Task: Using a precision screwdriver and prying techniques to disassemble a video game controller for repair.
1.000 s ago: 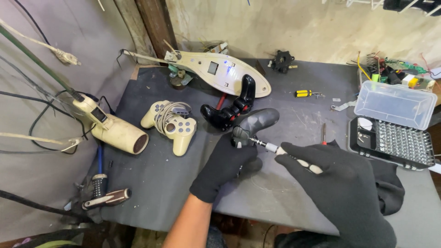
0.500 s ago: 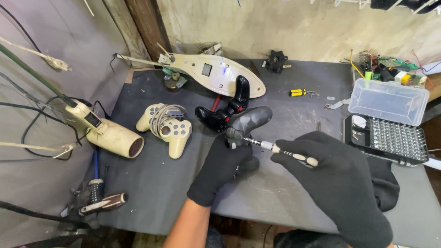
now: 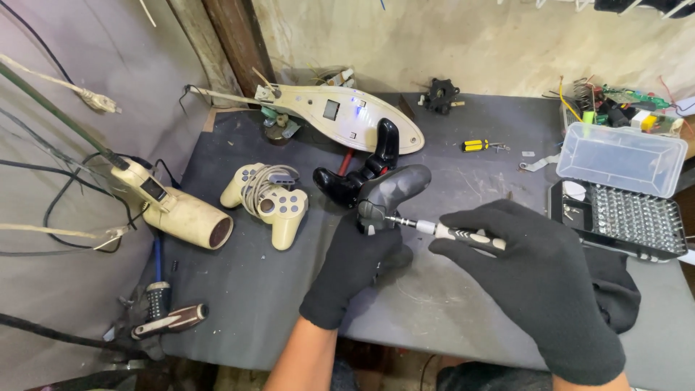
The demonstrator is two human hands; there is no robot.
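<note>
Head view of a dark grey work surface [image 3: 253, 304]. The left hand [image 3: 358, 264], in a black glove, was closed around the lower part of a black game controller [image 3: 394, 190], its grip clamped on the controller's handle and holding it raised just above the surface near the centre of the view. The right hand [image 3: 539, 279], also in a black glove, had its grip clamped on a small precision screwdriver [image 3: 445, 230] with a black-and-pale handle; the metal shaft pointed to the left and its tip met the back of the controller.

Just behind the held controller lay a second black controller part [image 3: 340, 185], touching or nearly touching it; which of the two could not be told. To the left rested a cream-coloured game controller [image 3: 271, 203] with its cable wound around it, and further left a cream hair dryer [image 3: 177, 213] lay at the surface's edge. A long cream casing [image 3: 340, 116] with a small screen lay at the back. At the right stood an open bit set case [image 3: 626, 217] with a clear lid [image 3: 621, 159]. A small yellow-handled screwdriver [image 3: 478, 145] lay between the casing and the case. Two handled tools [image 3: 163, 315] lay at the near left corner.
</note>
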